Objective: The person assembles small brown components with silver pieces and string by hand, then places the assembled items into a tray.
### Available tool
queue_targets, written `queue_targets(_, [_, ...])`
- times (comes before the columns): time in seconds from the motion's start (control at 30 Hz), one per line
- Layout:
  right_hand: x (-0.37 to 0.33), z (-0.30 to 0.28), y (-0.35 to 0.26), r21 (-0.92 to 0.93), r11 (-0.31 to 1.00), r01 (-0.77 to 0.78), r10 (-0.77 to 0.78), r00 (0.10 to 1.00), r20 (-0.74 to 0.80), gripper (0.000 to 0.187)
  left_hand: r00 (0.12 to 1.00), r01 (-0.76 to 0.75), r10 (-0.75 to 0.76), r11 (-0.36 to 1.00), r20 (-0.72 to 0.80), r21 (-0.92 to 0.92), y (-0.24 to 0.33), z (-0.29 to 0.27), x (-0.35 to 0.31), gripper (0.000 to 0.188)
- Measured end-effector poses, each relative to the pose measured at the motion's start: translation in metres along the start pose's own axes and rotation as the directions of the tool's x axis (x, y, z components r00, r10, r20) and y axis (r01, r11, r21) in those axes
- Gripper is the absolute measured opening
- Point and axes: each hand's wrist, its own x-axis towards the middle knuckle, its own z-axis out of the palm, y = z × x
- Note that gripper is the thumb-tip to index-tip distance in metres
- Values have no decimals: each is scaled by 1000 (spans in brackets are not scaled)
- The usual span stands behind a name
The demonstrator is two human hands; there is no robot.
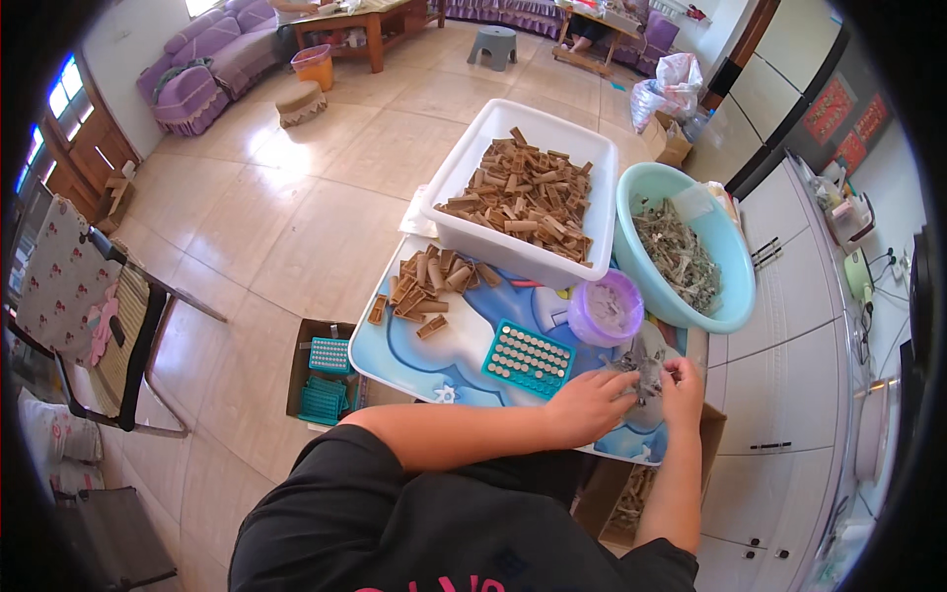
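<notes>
Both my hands are at the table's right front, over a small heap of grey, thin-limbed parts (648, 357). My left hand (592, 405) reaches in from the left with its fingers bent together at the heap's near edge. On the heap's right side, my right hand (682, 393) has thumb and fingers pinched together. What either hand holds is too small to make out. Just left of my left hand lies a teal tray (530, 358) with rows of small round silvery pieces. A purple tub (605, 308) holding pale contents stands beyond the heap.
Brown hollow pieces (432, 281) lie loose at the table's left; more fill a white bin (464, 133) behind. A light-blue basin (745, 286) of grey parts stands back right, near white cabinets (779, 395). A box with teal trays (326, 390) sits below left.
</notes>
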Motion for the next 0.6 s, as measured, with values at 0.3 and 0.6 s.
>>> queue_targets(0.3, [-10, 14, 3, -170, 975, 143, -138, 989, 44, 39, 941, 119, -196, 955, 276, 272, -12, 39, 31, 34])
queue_targets(0.6, [-10, 2, 15, 324, 946, -5, 12, 1000, -20, 19, 957, 265, -268, 963, 115, 39, -10, 22, 33, 20])
